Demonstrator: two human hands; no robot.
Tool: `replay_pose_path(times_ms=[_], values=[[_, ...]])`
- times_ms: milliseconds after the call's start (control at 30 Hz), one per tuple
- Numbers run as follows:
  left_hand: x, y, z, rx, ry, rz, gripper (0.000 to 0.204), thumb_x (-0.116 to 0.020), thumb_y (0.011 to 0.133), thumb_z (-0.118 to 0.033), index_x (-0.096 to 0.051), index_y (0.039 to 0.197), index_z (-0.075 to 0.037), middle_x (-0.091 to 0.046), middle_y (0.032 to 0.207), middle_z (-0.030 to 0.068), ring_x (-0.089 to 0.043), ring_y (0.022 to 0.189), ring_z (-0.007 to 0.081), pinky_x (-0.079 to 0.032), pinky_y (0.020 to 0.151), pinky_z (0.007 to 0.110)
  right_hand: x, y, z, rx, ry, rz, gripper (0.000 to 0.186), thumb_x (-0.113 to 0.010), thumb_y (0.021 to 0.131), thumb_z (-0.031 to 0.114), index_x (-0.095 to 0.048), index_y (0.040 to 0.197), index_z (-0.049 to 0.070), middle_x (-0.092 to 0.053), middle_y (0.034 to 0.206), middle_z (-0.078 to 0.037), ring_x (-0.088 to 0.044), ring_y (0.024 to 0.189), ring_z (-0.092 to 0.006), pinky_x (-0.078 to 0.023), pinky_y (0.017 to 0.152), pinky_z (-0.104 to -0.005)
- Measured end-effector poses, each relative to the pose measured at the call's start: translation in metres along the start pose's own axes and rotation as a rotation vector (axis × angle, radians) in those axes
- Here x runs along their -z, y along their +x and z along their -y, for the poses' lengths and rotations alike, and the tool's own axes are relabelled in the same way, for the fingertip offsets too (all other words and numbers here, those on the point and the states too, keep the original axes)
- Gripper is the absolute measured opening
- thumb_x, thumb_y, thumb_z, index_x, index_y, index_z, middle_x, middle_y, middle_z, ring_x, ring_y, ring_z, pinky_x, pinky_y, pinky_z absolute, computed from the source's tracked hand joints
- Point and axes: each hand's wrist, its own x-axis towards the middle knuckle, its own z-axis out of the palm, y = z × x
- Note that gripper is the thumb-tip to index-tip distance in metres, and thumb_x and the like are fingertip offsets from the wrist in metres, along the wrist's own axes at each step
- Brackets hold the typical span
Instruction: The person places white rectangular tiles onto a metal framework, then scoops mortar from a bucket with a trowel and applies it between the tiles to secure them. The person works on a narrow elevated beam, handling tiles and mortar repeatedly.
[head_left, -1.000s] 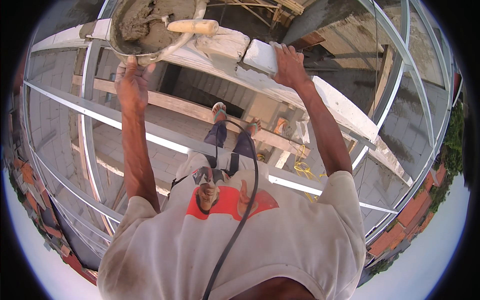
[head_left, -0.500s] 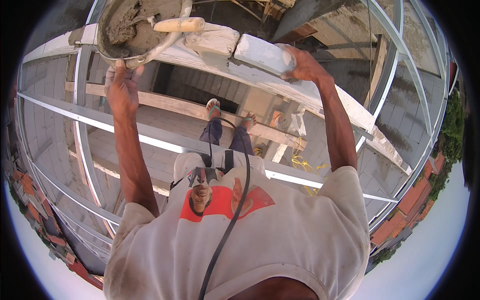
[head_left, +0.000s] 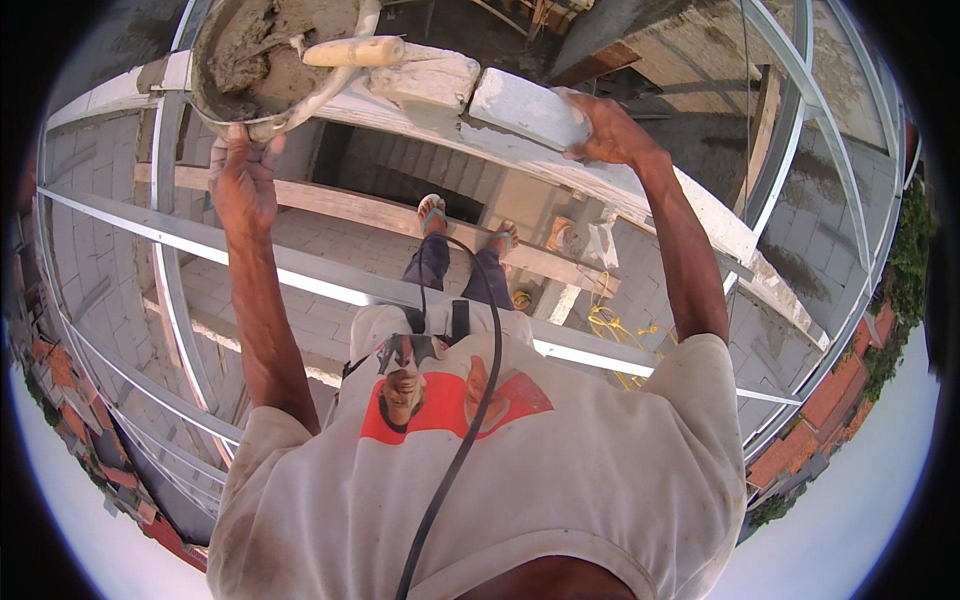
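Observation:
My left hand (head_left: pixel 245 180) is closed on the near rim of a round basin (head_left: pixel 300 118), with the thumb upright against it. Grey wet mortar (head_left: pixel 270 60) fills much of the basin. A trowel lies across it, its wooden handle (head_left: pixel 353 52) reaching over the right rim and its blade in the mortar. At the right, my right hand (head_left: pixel 612 132) grips the end of a white block (head_left: pixel 528 108), which rests on top of the wall (head_left: pixel 690 205). Left of that block, with a narrow gap between, sits another pale, mortar-smeared block (head_left: pixel 430 80).
I stand in flip-flops on a wooden plank (head_left: pixel 350 208) above a lower level. Metal beams (head_left: pixel 290 272) cross in front of me and at both sides. Yellow rope (head_left: pixel 615 325) hangs near the plank's right end. A black cable (head_left: pixel 455 460) runs down my shirt.
The view has shifted very slightly. Both hands keep their places, the left at the basin's rim and the right on the white block.

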Motion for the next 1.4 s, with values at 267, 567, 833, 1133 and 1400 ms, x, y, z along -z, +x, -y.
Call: replay_pose_path(times_ms=[267,567,833,1133,1400], values=[[-0.003,-0.003,-0.003,0.018,0.017,-0.005,0.031,-0.061,0.107,-0.015,-0.053,0.134,-0.001,-0.069,0.123,0.0131,-0.071,0.109,0.0236,-0.065,0.090,0.039,-0.001,-0.003,0.005,0.031,0.031,-0.005,0.090,-0.087,0.069,0.013,-0.050,0.149,-0.002,-0.063,0.140,-0.028,-0.059,0.131,-0.0423,-0.047,0.113,-0.0440],[-0.002,-0.002,-0.002,0.003,-0.012,-0.016,0.024,-0.063,0.106,-0.016,-0.057,0.123,0.000,-0.072,0.114,0.0130,-0.074,0.102,0.0229,-0.067,0.087,0.039,0.010,-0.007,0.031,-0.055,0.003,0.039,0.092,-0.088,0.069,0.013,-0.049,0.152,0.001,-0.062,0.144,-0.023,-0.057,0.135,-0.0397,-0.044,0.117,-0.0465],[-0.005,-0.002,-0.002,0.005,-0.040,-0.012,0.022,-0.063,0.106,-0.015,-0.057,0.120,0.001,-0.072,0.113,0.0126,-0.074,0.099,0.0226,-0.066,0.087,0.039,-0.001,-0.003,0.012,-0.044,0.050,0.010,0.093,-0.087,0.069,0.016,-0.048,0.152,0.002,-0.057,0.148,-0.025,-0.054,0.139,-0.0404,-0.041,0.118,-0.0438],[-0.007,-0.005,-0.007,0.022,-0.005,-0.026,0.028,-0.064,0.106,-0.020,-0.056,0.123,0.001,-0.070,0.118,0.0137,-0.072,0.106,0.0242,-0.063,0.094,0.042,-0.017,-0.010,0.029,-0.070,-0.136,-0.134,0.109,-0.091,0.072,0.027,-0.032,0.164,0.017,-0.040,0.164,-0.015,-0.036,0.153,-0.0358,-0.032,0.127,-0.0468],[-0.004,-0.052,0.032,0.115,0.092,-0.082,0.031,-0.068,0.104,-0.027,-0.056,0.115,-0.001,-0.064,0.103,0.0091,-0.069,0.101,0.0243,-0.061,0.092,0.041,-0.065,0.003,0.035,-0.098,-0.280,-0.338,0.104,-0.088,0.077,0.027,-0.032,0.165,0.022,-0.046,0.154,-0.014,-0.046,0.138,-0.0360,-0.040,0.117,-0.0509]])
